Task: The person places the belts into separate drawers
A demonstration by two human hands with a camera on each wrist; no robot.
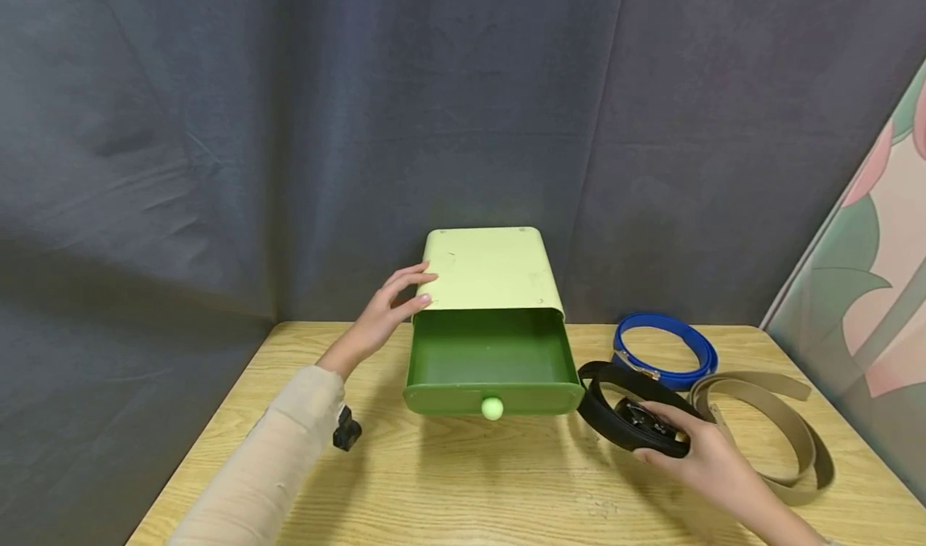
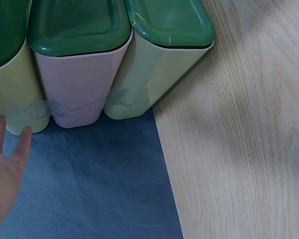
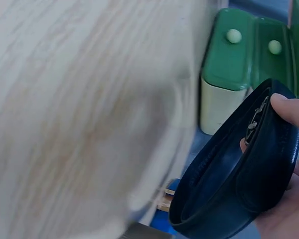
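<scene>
My left hand touches the left edge of a pale yellow-green drawer box with spread, mostly straight fingers. The green drawer at its front stands pulled out, bare inside, with a round light-green knob. In my right hand is a coiled black belt, pinched near its buckle between thumb and fingers, right beside the drawer's right front corner. The right wrist view shows the belt as a wide loop, thumb on its outer side and a fingertip inside near the metal buckle.
A coiled blue belt lies at the back right of the wooden table, with a loosely coiled beige belt in front. Left wrist view: pink and pale green boxes adjoin the yellow one. A grey curtain hangs behind.
</scene>
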